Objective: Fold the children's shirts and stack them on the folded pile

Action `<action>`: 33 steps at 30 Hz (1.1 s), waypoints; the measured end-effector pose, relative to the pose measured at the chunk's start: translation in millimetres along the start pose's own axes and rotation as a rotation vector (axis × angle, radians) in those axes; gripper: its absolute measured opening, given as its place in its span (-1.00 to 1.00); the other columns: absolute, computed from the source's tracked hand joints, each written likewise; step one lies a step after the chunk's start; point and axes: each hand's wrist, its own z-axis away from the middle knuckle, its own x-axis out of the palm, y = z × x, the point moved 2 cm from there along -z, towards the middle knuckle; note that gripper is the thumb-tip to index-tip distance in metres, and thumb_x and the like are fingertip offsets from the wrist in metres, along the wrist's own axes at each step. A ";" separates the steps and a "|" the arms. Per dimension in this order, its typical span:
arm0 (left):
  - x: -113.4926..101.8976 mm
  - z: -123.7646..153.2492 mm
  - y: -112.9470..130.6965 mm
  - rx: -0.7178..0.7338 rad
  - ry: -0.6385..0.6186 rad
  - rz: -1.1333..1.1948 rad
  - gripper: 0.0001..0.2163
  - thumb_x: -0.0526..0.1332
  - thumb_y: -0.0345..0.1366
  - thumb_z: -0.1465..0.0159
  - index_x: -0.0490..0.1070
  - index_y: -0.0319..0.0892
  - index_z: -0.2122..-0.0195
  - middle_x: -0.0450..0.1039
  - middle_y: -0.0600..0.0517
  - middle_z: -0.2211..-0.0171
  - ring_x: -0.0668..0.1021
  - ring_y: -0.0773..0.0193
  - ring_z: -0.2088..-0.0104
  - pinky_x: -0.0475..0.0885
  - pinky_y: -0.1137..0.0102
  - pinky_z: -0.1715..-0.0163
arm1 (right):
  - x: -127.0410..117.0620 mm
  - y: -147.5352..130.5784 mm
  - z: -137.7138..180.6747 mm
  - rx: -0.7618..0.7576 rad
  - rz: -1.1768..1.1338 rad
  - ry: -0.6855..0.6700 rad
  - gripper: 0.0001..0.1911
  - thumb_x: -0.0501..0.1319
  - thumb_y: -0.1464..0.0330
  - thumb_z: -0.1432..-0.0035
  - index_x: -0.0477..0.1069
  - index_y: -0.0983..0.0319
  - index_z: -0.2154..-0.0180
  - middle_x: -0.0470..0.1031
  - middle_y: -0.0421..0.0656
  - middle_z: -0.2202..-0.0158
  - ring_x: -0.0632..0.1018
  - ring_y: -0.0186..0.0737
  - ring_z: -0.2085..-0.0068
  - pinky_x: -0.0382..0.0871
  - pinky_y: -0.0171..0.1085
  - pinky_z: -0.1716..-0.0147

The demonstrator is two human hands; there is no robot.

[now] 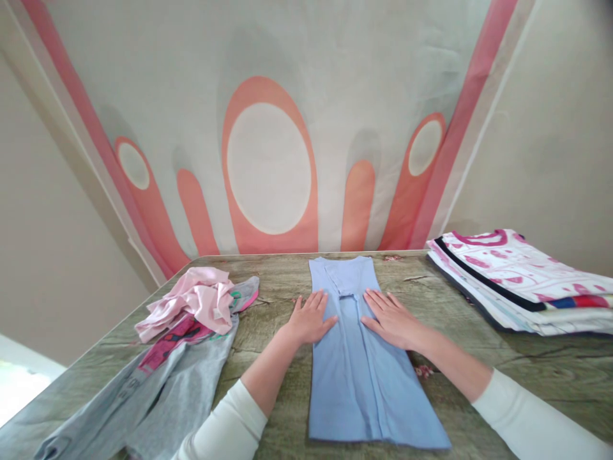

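Observation:
A light blue garment [338, 390] lies on the table in a long narrow shape, its two sides folded inward so their edges run down the middle. Near its far end a small folded part, perhaps a sleeve, shows on top. My left hand [310, 318] rests flat on its left edge, fingers stretched out. On the right edge my right hand [390, 319] lies flat too, fingers pointing toward the centre. Neither hand grips the cloth.
To the left, a crumpled pink garment [196, 297] sits on a spread grey garment [177, 383]. A stack of folded clothes [527, 275] stands at the right. The wood-patterned table [272, 275] meets a wall with orange shapes [268, 243].

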 end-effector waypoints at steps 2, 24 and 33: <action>0.2 2.5 0.6 0.007 0.002 0.005 -0.33 -0.25 0.12 -0.26 -0.12 -0.26 -0.26 -0.21 -0.16 -0.28 -0.05 0.03 -0.26 -0.12 -0.02 -0.15 | 0.1 -2.4 2.8 0.002 -0.004 0.012 -0.20 -0.28 -0.09 -0.16 -0.07 0.32 -0.24 -0.11 -0.04 -0.28 -0.05 -0.09 -0.27 -0.28 -0.02 -0.21; -66.0 98.1 39.3 0.265 -0.130 -0.061 -0.46 0.13 -0.46 -0.11 0.11 -0.20 -0.16 0.09 -0.14 -0.20 0.16 0.14 -0.20 -0.05 0.11 -0.17 | -54.4 6.6 101.4 -0.564 -0.103 0.159 -0.67 0.03 0.44 -0.23 0.35 0.19 -0.01 0.45 -0.09 0.03 0.46 -0.20 0.06 0.32 -0.11 0.04; -63.7 151.0 59.5 0.553 -0.265 -0.049 -0.45 0.11 -0.48 -0.15 0.06 -0.18 -0.19 0.13 -0.10 -0.18 0.22 0.20 -0.17 0.04 0.24 -0.18 | -63.0 -30.7 146.4 -0.743 0.001 0.176 -0.64 -0.02 0.53 -0.23 0.34 0.27 -0.02 0.43 -0.06 0.00 0.41 -0.16 -0.03 0.26 -0.10 -0.06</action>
